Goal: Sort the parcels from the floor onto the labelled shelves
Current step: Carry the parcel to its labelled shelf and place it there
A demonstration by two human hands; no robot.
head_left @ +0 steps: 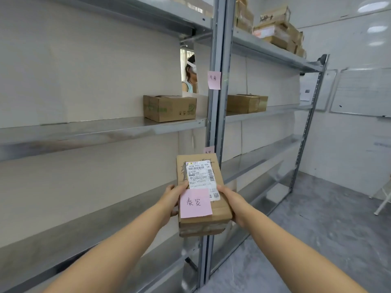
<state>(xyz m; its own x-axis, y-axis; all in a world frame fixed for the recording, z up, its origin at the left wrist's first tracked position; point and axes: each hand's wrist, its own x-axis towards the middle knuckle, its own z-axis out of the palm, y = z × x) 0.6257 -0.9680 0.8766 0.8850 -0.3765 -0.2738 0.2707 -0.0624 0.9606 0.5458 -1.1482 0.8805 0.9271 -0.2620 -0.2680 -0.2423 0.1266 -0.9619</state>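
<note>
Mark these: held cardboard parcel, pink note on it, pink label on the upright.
brown cardboard parcel [220, 180], head view, bare top face right of label
pink handwritten sticky note [195, 203], head view, centre
pink paper label on steel upright [214, 80], head view, centre

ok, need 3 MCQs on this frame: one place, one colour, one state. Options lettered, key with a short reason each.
1. Where does the green-printed box sit?
A. on the floor
B. on the middle shelf left of the upright post
C. on the top shelf

2. What colour is the handwritten note on the held parcel?
A. pink
B. yellow
C. blue

3. How is the parcel held?
A. left hand only
B. resting on a shelf
C. between both hands, off the shelves

Key:
1 B: it stands on the middle shelf beside the post.
2 A: the note is pink.
3 C: the left hand and right hand grip its sides in the air.
</note>
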